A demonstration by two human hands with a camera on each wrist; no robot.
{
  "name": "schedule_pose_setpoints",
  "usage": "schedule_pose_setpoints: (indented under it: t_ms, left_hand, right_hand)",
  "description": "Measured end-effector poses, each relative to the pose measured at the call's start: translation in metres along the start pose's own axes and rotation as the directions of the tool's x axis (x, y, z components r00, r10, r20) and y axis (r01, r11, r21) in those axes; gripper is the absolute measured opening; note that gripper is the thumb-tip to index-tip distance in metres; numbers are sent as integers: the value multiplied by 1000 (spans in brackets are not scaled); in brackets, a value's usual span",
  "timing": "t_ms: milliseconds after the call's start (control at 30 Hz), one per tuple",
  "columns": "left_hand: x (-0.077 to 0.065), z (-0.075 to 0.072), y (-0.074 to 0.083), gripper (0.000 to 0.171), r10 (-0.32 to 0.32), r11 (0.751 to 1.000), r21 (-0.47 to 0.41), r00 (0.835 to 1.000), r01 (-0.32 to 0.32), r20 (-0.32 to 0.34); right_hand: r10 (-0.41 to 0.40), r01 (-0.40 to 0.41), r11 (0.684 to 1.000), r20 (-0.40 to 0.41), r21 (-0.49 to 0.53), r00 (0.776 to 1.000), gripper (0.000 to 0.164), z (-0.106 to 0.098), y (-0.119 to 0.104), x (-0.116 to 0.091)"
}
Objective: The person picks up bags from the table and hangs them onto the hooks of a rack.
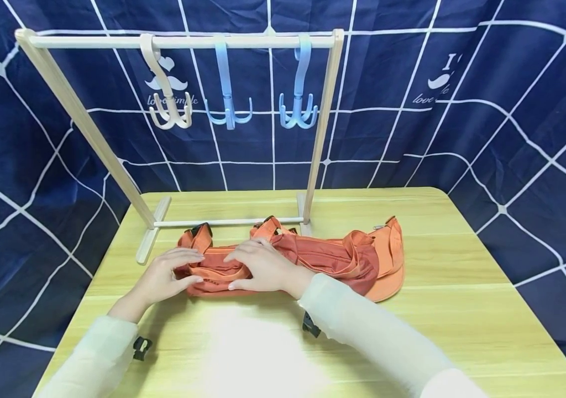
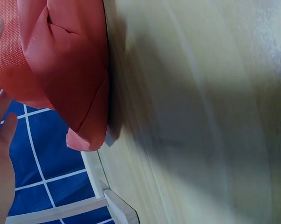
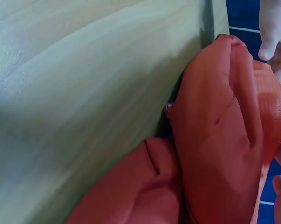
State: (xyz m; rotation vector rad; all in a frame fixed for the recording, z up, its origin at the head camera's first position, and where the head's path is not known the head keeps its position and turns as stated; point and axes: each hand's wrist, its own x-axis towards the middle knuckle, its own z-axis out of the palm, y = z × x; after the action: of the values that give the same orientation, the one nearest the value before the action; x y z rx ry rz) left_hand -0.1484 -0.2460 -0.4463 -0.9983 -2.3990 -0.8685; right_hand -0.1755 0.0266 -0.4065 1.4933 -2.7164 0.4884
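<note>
A red fabric bag [image 1: 220,287] with an orange strap and black buckles lies on the table. My left hand [image 1: 166,275] is at its left end, thumb and fingers apart. In the left wrist view that hand's fingers show beside the orange strap [image 2: 7,58]. My right hand [image 1: 265,269] rests on the bag's top, fingers loosely bent; a firm grip does not show. Another red section [image 1: 320,251] with an orange strap extends right; whether it is a separate bag I cannot tell. An orange cap [image 1: 387,284] lies partly beneath its right end.
Behind the bag stands a wooden rack [image 1: 81,119]. From its top bar hang a cream hook hanger [image 1: 166,94] and two blue ones, the middle hanger [image 1: 225,83] and the right hanger [image 1: 299,83]. A dark blue checked cloth [image 1: 387,138] surrounds the wooden table [image 1: 462,309].
</note>
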Motion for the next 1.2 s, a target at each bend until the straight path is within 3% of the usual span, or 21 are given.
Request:
schedule_pose_setpoints:
  t_ms: [233, 567, 933, 1067, 1200]
  left_hand:
    - [2, 4, -2, 37, -4, 1000, -20, 1000, 3, -7]
    - [2, 8, -6, 26, 24, 997, -75, 997, -30, -73]
    - [2, 3, -5, 25, -53, 982, -182, 996, 39, -71]
    - [5, -1, 1, 25, -69, 979, -199, 995, 52, -79]
    - [12, -11, 18, 24, -65, 974, -224, 994, 45, -83]
  right_hand:
    - [-2, 3, 999, -25, 38, 1000, 41, 8, 1, 5]
    - [-2, 13, 995, -110, 101, 994, 21, 18, 1, 15]
    - [51, -26, 981, -124, 193, 991, 12, 23, -1, 23]
    - [60, -23, 971, -146, 239, 987, 11, 23, -2, 24]
    - [61, -15, 966, -167, 260, 984, 11, 23, -3, 24]
